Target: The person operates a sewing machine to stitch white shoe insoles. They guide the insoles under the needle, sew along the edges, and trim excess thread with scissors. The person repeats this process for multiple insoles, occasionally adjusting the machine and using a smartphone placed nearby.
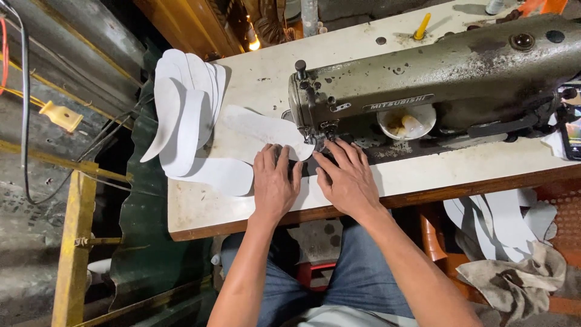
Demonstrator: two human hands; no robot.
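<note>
A pale, stained worktop with a brown wooden front edge is seen from above. An olive-green industrial sewing machine takes up its right half, from the middle to the right edge. Two bare hands are laid flat, side by side, near the front edge, just in front of the needle end of the machine. The left hand is pressed palm down, fingers spread and straight, on a white sole-shaped piece. The right hand is laid flat beside it, fingers extended toward the needle, nothing gripped. The white piece is long, flat and rounded at its ends, and it lies slantwise from the worktop's middle toward the needle, its near end covered by the left fingers. A fanned stack of similar white pieces overhangs the left edge. Bare worktop is left along the front left corner and in front of the machine at the right. More white pieces lie below the worktop at the right.
</note>
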